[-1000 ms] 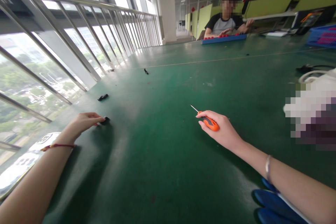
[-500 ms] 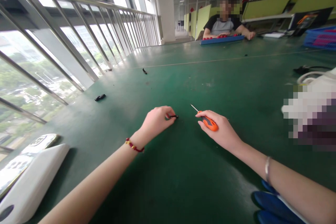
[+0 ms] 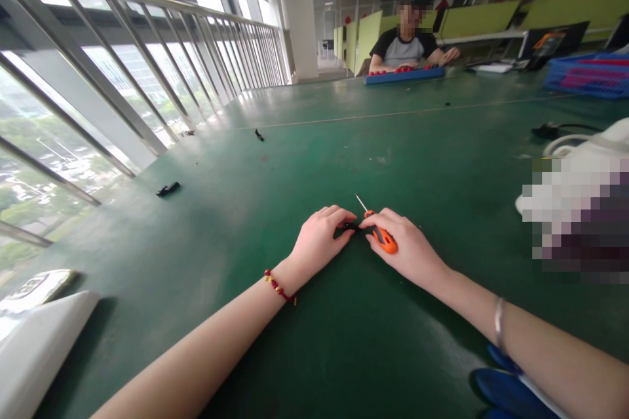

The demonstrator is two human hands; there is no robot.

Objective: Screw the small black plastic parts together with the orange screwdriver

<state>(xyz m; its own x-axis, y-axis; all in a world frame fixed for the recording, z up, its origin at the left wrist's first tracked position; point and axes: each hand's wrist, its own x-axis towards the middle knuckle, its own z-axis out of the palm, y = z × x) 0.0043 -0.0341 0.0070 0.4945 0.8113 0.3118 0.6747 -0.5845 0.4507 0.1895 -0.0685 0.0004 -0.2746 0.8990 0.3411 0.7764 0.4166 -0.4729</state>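
My left hand (image 3: 322, 234), with a red beaded bracelet at the wrist, pinches a small black part (image 3: 350, 226) between thumb and fingers; what kind of part it is I cannot make out. Close beside it, my right hand (image 3: 405, 242) is closed around an orange and grey screwdriver (image 3: 386, 240). The screwdriver's thin metal shaft points up and away to the left, clear of the black part. The fingertips of my right hand reach the right end of the part, though whether they touch it I cannot tell. Both hands are low over the green table (image 3: 295, 353).
Small black pieces (image 3: 168, 189) lie at the left and farther back. A white box-like object (image 3: 54, 347) and a phone (image 3: 42, 289) are at near left. Opposite sits a person (image 3: 405, 46) behind a blue tray (image 3: 405, 75). A blue basket (image 3: 587, 77) stands far right.
My left hand has moved right with the black part, up to my right hand. The right hand, still holding the screwdriver, has shifted slightly left. The view has turned a little.
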